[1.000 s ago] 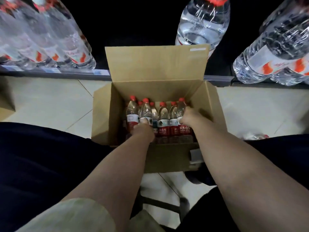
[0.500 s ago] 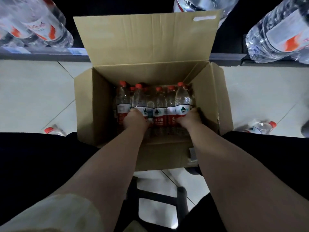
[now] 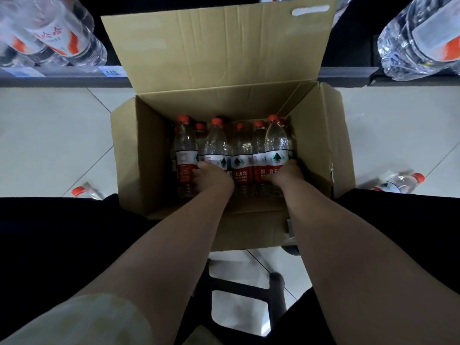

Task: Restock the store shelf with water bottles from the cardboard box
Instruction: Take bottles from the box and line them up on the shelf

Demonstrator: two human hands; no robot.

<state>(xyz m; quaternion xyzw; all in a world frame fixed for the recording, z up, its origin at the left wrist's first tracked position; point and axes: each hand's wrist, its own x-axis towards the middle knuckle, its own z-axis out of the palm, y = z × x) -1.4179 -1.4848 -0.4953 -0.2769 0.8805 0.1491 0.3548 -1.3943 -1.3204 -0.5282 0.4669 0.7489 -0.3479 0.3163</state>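
Water bottles (image 3: 240, 155), red caps, upright in rows inside open cardboard box (image 3: 139, 158) on floor (image 3: 49, 135). Left hand (image 3: 211, 176) grasps left-centre bottle (image 3: 216, 143) at label. Right hand (image 3: 286, 174) grasps right-end bottle (image 3: 276, 143), fingers wrapped low on body. Box flap leans against shelf edge (image 3: 62, 79). Large bottles (image 3: 423, 41) on shelf either side. Loose bottle (image 3: 398, 181) lies on floor right of box, another loose one (image 3: 84, 191) left.

Head view, steeply down, close.
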